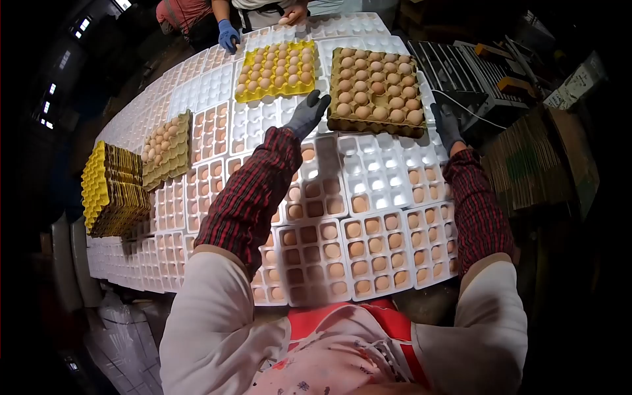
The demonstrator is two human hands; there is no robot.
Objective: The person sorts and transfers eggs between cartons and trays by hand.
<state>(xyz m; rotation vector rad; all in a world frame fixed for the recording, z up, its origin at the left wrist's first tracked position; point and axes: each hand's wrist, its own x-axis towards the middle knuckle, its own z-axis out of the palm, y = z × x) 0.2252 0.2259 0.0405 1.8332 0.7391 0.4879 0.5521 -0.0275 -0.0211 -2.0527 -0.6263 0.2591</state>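
A brown pulp egg tray [377,92] full of eggs, with a gap in its front part, lies on the white trays between my two hands. My left hand [308,114], in a grey glove, is at its left edge with the fingers stretched out; whether the fingertips touch it I cannot tell. On the other side my right hand [448,126], also gloved, has its fingers extended beside the right edge, a small gap apart. Just left of the brown tray is a yellow egg tray [275,69] loaded with eggs. White compartment trays [375,174], some cells holding single eggs, spread beneath.
At left stand a stack of yellow trays [113,191] and a tilted pulp tray [172,150] with eggs. Across the table a person's blue-gloved hand [228,35] rests near the trays; their other hand [294,14] holds an egg. A roller conveyor [454,69] and stacked cardboard [526,155] are right.
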